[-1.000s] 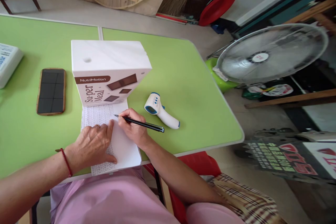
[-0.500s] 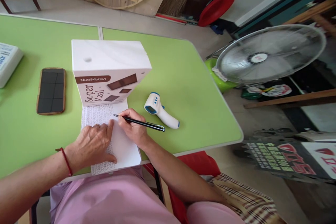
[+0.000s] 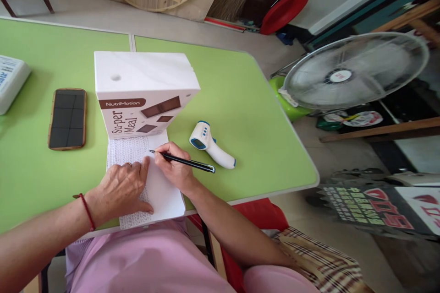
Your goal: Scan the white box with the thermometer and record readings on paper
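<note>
Under my hands lies a notebook (image 3: 167, 199), its left part covered with rows of handwriting and its right part blank. My left hand (image 3: 122, 187) rests flat on the written side, fingers stretched out and thumb apart. My right hand (image 3: 174, 167) grips a black pen (image 3: 189, 162), tip on or just above the paper near my left index finger; which of the two I cannot tell. A white box (image 3: 144, 71) printed "NutriMotion Su-per Meal" stands at the notebook's far end and hides that part. Right of my right hand lies a white and blue infrared thermometer (image 3: 213, 145).
A smartphone (image 3: 68, 119) lies left of the box on the green table (image 3: 240, 100). A white device (image 3: 12, 82) is at the left edge. Beyond the table's right side stand a fan (image 3: 343, 73) and a printed sign (image 3: 374, 208). A red chair (image 3: 264, 213) is beside me.
Almost nothing differs. The pen's back end has shifted very slightly in my right hand, while my left hand stays in place.
</note>
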Motion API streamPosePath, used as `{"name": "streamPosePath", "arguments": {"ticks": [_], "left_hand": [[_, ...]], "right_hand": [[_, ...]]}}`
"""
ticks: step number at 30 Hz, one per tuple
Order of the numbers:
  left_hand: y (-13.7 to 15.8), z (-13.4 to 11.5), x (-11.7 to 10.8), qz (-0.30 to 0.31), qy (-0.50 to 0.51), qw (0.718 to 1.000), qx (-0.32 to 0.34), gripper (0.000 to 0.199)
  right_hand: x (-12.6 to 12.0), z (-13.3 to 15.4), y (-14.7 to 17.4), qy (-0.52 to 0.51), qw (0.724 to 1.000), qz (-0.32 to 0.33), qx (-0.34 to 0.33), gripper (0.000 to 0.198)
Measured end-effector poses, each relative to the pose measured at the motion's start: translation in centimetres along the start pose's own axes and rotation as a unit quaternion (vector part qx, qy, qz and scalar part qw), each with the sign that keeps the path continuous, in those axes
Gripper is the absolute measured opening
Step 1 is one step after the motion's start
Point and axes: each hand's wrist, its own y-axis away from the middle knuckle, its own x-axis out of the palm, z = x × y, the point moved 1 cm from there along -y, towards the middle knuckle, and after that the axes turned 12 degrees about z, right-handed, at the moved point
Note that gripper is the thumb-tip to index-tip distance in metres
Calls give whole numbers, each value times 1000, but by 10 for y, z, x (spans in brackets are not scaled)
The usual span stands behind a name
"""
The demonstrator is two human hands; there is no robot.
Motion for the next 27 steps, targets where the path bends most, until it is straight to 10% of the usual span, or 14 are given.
{"name": "streamPosePath", "arguments": {"ticks": [27], "left_hand": [[-2,5,0,-38,5,999,3,96]], "right_hand": [[-37,4,28,319,944,49,-75,38]]}}
